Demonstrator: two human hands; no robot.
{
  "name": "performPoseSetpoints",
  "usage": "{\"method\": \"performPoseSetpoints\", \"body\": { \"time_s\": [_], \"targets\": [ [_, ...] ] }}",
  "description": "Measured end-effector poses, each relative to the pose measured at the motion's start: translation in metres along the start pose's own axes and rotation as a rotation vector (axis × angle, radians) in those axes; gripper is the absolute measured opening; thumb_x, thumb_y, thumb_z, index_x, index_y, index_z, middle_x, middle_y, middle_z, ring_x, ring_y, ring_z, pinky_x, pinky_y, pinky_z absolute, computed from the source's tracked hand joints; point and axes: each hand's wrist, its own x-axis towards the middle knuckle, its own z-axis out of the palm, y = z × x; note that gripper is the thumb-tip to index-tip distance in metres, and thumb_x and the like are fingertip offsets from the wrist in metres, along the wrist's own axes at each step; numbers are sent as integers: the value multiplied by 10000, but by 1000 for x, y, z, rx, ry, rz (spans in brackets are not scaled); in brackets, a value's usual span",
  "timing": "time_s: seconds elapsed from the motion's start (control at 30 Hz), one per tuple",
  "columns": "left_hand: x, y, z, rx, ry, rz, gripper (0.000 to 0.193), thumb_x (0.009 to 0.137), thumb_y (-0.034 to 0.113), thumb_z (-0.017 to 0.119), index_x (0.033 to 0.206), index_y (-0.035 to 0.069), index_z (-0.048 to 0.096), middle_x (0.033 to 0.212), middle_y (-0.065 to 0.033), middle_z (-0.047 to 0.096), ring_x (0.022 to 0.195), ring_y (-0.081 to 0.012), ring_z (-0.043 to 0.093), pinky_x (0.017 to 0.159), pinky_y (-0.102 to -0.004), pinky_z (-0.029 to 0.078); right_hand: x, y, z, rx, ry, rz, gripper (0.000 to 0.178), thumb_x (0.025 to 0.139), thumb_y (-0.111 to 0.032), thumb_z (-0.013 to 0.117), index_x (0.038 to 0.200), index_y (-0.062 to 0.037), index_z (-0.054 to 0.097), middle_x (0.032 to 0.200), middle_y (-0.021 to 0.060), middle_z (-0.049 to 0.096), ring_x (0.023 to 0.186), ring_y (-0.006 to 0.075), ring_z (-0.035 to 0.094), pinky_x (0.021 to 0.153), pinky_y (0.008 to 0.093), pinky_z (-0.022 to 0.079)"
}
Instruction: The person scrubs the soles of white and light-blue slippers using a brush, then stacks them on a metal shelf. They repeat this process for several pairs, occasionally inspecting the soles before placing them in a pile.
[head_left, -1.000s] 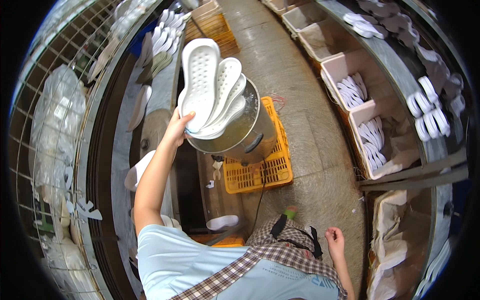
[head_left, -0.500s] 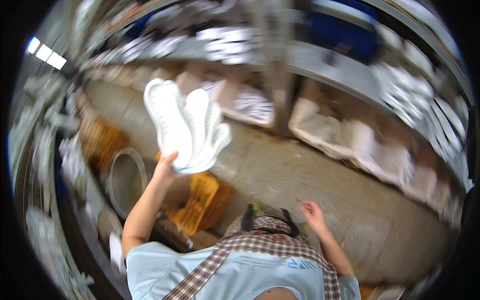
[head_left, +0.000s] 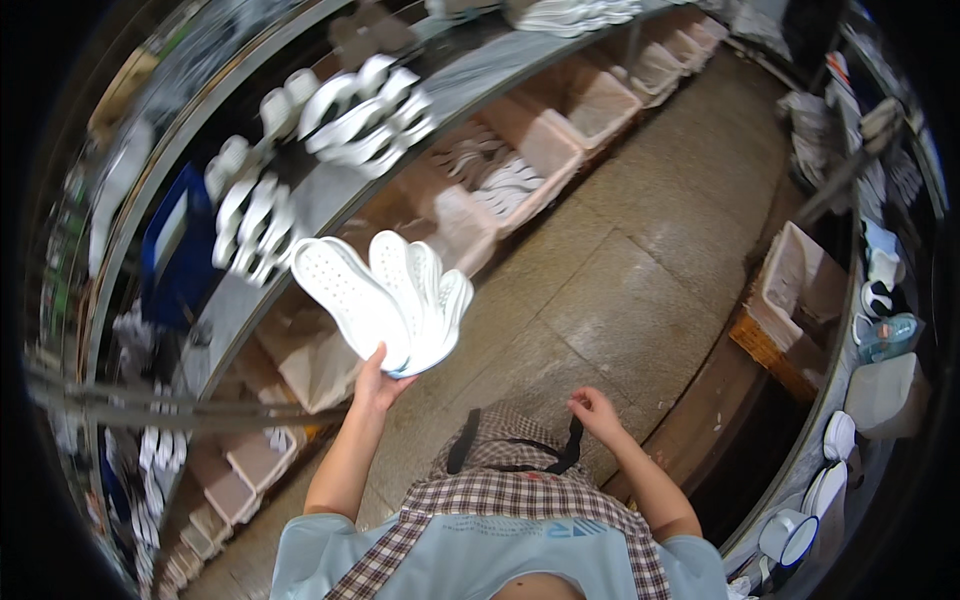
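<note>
Fanned out in my left hand (head_left: 375, 386) are several white shoe soles (head_left: 350, 300), gripped at one end with the thumb on top. They are held up in front of me, and small holes show on their faces. My right hand (head_left: 597, 412) hangs near my waist, close to a dark apron strap (head_left: 573, 445). Its fingers are curled together; whether anything small lies between them is hidden. More white soles (head_left: 370, 115) are stacked on the grey shelf (head_left: 345, 200) beyond my left hand.
Below the shelf stands a row of pale lined bins (head_left: 540, 165), some with white pieces in them. A blue bin (head_left: 172, 245) sits at the left. On the right are a pale bin (head_left: 795, 275) above an orange crate (head_left: 765, 355), and a bench with a white mug (head_left: 788, 537).
My view has swung round to the right, so the shelves now lie at the left and a bench shows at the right. The soles stay in my left hand.
</note>
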Motion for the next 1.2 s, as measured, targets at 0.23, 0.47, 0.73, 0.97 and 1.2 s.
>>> {"method": "performPoseSetpoints", "body": {
  "time_s": [0.23, 0.47, 0.73, 0.97, 1.2],
  "targets": [
    [153, -71, 279, 88, -272, -209, 600, 930, 270, 542, 1408, 152, 200, 1431, -167, 292, 1261, -398, 370, 946, -632, 370, 69, 63, -122, 233, 233, 110, 282, 832, -208, 660, 997, 14, 604, 910, 124, 622, 793, 182, 599, 711, 307, 493],
    [246, -113, 541, 231, -462, -196, 594, 922, 232, 546, 1398, 226, 191, 1380, -168, 367, 1176, -401, 474, 826, -618, 484, 90, 141, -276, 157, 623, 632, 177, 844, -193, 641, 884, -31, 583, 709, 33, 582, 604, 123, 534, 543, 271, 448],
    [345, -165, 824, 375, -582, -108, 624, 919, 214, 546, 1404, 196, 153, 1367, -188, 357, 1158, -393, 492, 806, -595, 510, 103, 199, -367, 202, 408, 928, 73, 898, -89, 434, 903, -22, 463, 716, 85, 514, 597, 238, 517, 527, 379, 473],
    [412, -198, 1054, 502, -548, -8, 678, 874, 254, 615, 1382, 197, 170, 1344, -169, 383, 1083, -406, 524, 720, -588, 516, 248, 244, -578, 122, 227, 936, 316, 906, -223, 475, 834, 81, 518, 734, 162, 553, 742, 257, 528, 677, 364, 446],
    [517, -217, 1247, 538, -463, 69, 619, 881, 243, 605, 1345, 188, 199, 1303, -167, 422, 1069, -389, 543, 696, -573, 534, 471, 273, -821, 402, 651, 488, 124, 852, -120, 585, 924, -27, 547, 710, 40, 568, 591, 127, 521, 520, 271, 432]
  ]
}}
